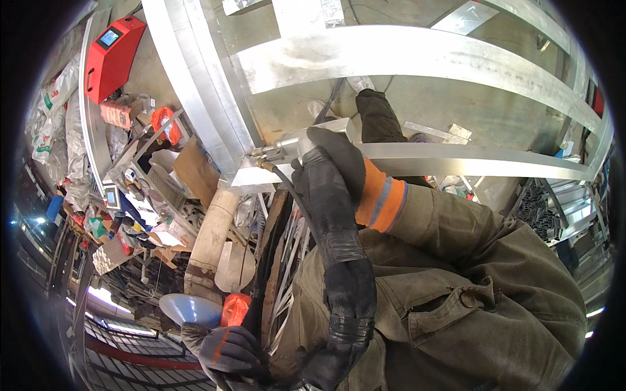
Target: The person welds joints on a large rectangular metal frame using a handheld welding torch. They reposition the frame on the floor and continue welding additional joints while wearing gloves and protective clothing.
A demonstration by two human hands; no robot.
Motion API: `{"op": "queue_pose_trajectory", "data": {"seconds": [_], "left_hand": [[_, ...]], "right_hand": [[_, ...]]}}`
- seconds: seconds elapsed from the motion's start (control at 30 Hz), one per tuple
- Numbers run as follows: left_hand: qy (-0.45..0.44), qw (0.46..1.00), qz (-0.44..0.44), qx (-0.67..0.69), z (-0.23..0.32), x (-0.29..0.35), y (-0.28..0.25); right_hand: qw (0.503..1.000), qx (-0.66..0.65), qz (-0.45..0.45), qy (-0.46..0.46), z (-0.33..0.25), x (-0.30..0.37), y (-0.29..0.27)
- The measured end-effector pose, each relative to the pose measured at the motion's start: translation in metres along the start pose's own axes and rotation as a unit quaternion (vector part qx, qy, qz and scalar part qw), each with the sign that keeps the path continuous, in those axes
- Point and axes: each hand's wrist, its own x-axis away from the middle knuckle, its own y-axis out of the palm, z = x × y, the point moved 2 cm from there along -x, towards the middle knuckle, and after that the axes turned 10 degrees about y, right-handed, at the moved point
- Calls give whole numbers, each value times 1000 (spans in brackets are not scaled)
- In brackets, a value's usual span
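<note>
My right hand (336, 156), in a dark glove with an orange cuff, is closed around a handheld welding torch (332, 127) with a silver metal head. The torch's brass fitting and tip point left, close to the corner of an aluminium frame (251, 174). From my grip a thick black hose (349, 296), wrapped in tape, runs down across my body and bends left at the bottom. There my left hand (235, 352), in a dark glove with an orange stripe, is closed on the hose. Its palm side is hidden.
Wide aluminium bars (391, 57) cross the far side. A red machine with a screen (115, 58) stands at the far left. Below it lies clutter with cardboard (195, 171), a pale cylinder (214, 234) and a pale-blue bowl-shaped thing (189, 309). Dark metal profiles (540, 212) are stacked at the right.
</note>
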Motion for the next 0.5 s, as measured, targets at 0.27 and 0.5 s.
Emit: {"op": "queue_pose_trajectory", "data": {"seconds": [0.27,0.5], "left_hand": [[-5,996,91,-21,2,-7,11],[-33,999,-15,5,3,-1,-2]], "right_hand": [[997,-71,-17,27,3,3,1],[997,-43,-22,62,8,5,6]]}}
